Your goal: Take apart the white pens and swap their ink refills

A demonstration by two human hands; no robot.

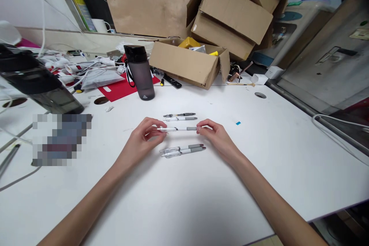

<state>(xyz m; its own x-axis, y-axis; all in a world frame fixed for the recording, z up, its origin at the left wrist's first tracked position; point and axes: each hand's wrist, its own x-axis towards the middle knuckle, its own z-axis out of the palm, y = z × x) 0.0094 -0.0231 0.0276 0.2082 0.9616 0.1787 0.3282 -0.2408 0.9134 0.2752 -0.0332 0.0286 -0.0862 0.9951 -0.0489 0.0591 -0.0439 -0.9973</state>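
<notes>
left to right, we spot a large bottle [40,80], a dark tumbler [141,75] on the white table [273,153], an open cardboard box [181,63] and a small blue scrap [238,123]; mid-table, our left hand [148,134], fingers curled, pinches the clear end of a white pen [181,128] held crosswise between a far pair of pens [182,118] and a near pair [184,151]. our right hand [213,133], forearm angled inward, grips its grey tip between thumb and fingers.
</notes>
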